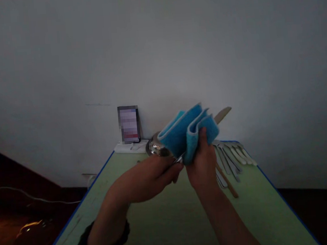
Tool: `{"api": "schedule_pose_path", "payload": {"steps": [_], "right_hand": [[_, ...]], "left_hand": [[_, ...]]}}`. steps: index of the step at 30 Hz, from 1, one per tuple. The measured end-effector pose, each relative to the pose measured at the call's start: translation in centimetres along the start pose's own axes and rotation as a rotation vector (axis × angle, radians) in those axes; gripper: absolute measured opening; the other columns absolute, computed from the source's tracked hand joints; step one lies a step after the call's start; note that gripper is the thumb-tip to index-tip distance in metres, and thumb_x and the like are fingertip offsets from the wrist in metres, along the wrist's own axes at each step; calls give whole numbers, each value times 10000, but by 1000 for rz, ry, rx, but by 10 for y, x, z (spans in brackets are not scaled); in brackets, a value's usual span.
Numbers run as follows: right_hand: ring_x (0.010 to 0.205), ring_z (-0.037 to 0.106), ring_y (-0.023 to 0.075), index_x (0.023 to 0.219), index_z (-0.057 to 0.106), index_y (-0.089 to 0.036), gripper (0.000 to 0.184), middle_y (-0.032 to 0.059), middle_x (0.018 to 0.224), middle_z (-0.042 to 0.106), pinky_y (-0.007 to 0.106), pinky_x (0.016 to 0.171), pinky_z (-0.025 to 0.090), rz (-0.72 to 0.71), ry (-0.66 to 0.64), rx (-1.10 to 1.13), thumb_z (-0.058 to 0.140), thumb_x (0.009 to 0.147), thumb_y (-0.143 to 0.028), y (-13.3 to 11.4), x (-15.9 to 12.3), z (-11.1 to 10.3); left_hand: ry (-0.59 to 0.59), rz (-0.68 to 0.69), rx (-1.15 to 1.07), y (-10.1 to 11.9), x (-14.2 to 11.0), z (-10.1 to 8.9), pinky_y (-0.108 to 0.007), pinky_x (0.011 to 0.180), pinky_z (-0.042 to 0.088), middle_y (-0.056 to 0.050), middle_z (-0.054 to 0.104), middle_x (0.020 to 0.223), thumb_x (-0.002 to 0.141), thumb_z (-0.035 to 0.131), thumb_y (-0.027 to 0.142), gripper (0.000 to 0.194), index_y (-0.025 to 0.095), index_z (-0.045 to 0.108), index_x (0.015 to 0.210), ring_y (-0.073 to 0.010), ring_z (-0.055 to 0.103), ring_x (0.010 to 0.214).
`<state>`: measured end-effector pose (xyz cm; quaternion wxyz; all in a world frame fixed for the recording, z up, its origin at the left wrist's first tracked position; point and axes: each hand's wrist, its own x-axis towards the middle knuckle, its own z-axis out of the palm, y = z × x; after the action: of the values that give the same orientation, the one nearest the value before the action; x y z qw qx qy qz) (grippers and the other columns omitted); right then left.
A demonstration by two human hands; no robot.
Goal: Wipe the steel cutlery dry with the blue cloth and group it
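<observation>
My left hand (153, 176) is closed around the handle end of a table knife (222, 115), whose blade tip pokes out up and to the right. My right hand (202, 164) pinches a folded blue cloth (188, 133) wrapped around the knife's middle. Both hands hover above a pale green table (165, 220). The knife's middle part is hidden by the cloth.
Several pieces of cutlery (231, 158) lie in a row on the table's far right, with a wooden stick (227, 181) beside them. A shiny metal bowl (155, 147) sits at the far edge behind the cloth. A white power strip (131, 146) and a dark upright card (129, 124) stand against the wall.
</observation>
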<state>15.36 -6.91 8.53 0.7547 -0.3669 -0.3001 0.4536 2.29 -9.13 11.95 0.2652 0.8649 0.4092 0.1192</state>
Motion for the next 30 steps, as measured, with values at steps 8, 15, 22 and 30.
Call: {"api": "schedule_pose_path", "payload": {"steps": [8, 15, 22, 30], "right_hand": [[444, 456, 35, 643, 527, -189, 126, -94, 526, 496, 159, 477, 399, 29, 27, 400, 515, 765, -220, -29, 46, -31], [591, 558, 94, 813, 606, -175, 254, -37, 635, 598, 240, 611, 460, 95, 38, 90, 510, 777, -407, 6, -1, 0], [870, 603, 129, 1043, 588, -191, 408, 27, 974, 656, 272, 776, 469, 60, 18, 91, 502, 767, -479, 7, 2, 2], [898, 604, 125, 976, 609, -221, 313, -13, 936, 669, 336, 830, 473, 58, 103, 284, 469, 798, -437, -3, 53, -35]], "left_hand": [[-84, -37, 21, -5, -14, -11, -204, 546, 367, 30, 543, 642, 906, 310, 415, 388, 173, 543, 711, -94, 501, 582], [-53, 14, 37, -1, -2, 0, -231, 602, 403, 2, 582, 714, 904, 318, 325, 289, 166, 533, 792, -121, 532, 644], [-13, -26, 55, -5, -9, -4, -227, 586, 403, 2, 600, 725, 895, 323, 400, 314, 199, 558, 845, -132, 536, 642], [-142, -149, 28, -8, -21, -11, -204, 555, 398, 14, 593, 666, 873, 347, 467, 401, 200, 619, 750, -113, 549, 607]]}}
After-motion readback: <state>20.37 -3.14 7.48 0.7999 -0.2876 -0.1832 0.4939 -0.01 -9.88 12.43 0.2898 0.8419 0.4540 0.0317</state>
